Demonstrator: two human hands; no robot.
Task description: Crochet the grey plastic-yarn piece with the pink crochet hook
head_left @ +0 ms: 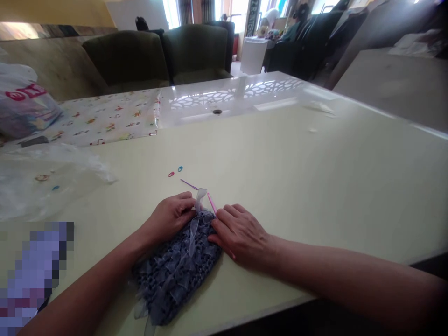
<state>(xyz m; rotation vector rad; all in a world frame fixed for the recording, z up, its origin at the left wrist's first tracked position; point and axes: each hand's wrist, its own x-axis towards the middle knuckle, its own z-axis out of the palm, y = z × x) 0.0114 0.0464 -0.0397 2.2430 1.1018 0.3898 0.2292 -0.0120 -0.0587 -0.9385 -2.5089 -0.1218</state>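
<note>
Left hand (177,214) pinches grey crochet (178,275), right hand (241,235) clamps pink hook (212,203). Purple hook (189,184), two clips (171,174) just beyond; clear bag (75,163) left

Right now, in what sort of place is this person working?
Perhaps a shared craft workroom: a pink crochet hook, a blue-gray crocheted piece, and people at a farther white desk.
</note>
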